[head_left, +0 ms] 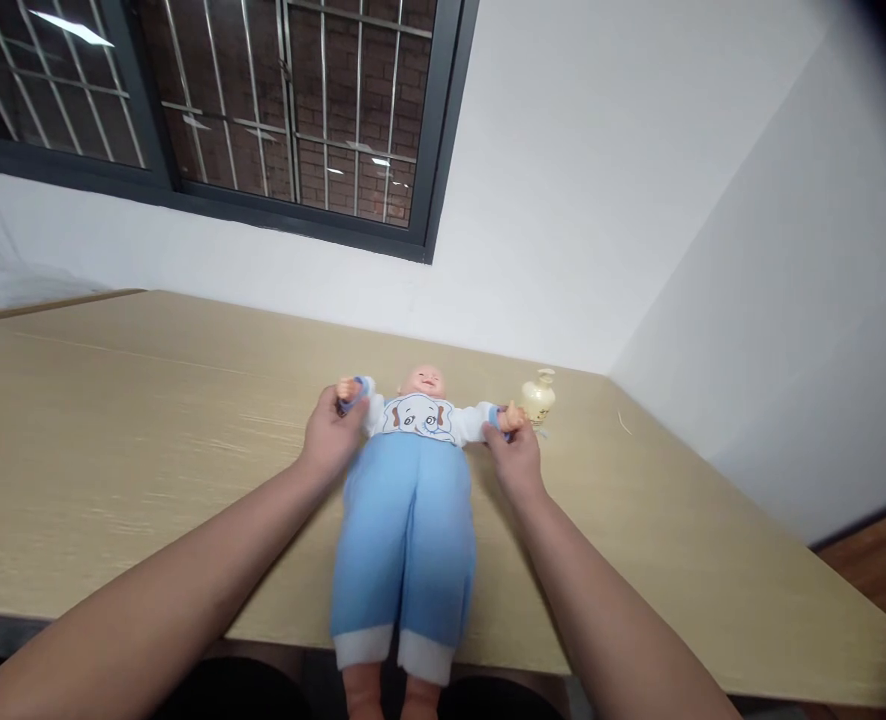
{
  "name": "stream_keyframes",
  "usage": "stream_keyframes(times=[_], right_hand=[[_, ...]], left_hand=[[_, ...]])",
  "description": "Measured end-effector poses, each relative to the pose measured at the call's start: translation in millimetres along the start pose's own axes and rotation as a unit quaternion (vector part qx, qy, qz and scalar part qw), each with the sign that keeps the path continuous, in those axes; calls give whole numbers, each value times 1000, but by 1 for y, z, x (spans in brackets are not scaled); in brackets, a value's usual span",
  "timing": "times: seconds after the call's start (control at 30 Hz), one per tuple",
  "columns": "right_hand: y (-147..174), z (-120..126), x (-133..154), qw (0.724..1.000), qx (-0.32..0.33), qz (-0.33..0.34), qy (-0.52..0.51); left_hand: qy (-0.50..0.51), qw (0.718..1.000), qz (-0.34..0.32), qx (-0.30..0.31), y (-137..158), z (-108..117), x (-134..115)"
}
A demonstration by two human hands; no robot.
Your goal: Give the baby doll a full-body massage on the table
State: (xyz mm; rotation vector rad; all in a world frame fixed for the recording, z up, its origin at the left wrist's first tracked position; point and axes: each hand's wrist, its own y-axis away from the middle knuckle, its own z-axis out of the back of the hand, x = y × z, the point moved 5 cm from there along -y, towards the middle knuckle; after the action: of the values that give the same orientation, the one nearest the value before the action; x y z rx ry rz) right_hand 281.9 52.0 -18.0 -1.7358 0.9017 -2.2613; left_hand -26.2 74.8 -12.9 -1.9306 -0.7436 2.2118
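Observation:
A baby doll [411, 500] lies on its back on the wooden table, its head toward the wall and its feet past the near edge. It wears a white top with an elephant face on the chest and light blue trousers with white cuffs. My left hand [332, 432] is closed around the doll's sleeve cuff and wrist on the left side. On the other side, my right hand [516, 455] grips the opposite cuff below the doll's small hand. Both doll arms are stretched out sideways.
A cream pump bottle [538, 397] stands just beyond my right hand. A thin pale strand [624, 422] lies farther right on the table [150, 430]. Behind are a white wall and a barred window [285, 110]. Clear plastic [30, 290] shows at far left.

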Motion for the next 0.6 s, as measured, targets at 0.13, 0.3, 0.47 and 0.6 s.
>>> stream_keyframes(times=[0.13, 0.3, 0.47, 0.6], right_hand=[[16, -20, 28, 986, 91, 96, 104], [32, -39, 44, 945, 205, 159, 201], [35, -42, 44, 933, 220, 177, 221], [36, -43, 45, 940, 203, 166, 221]], left_hand=[[-184, 963, -138, 143, 22, -20, -26], [-305, 899, -213, 231, 30, -31, -29], [-353, 867, -238, 258, 30, -34, -31], [-335, 880, -237, 239, 31, -34, -33]])
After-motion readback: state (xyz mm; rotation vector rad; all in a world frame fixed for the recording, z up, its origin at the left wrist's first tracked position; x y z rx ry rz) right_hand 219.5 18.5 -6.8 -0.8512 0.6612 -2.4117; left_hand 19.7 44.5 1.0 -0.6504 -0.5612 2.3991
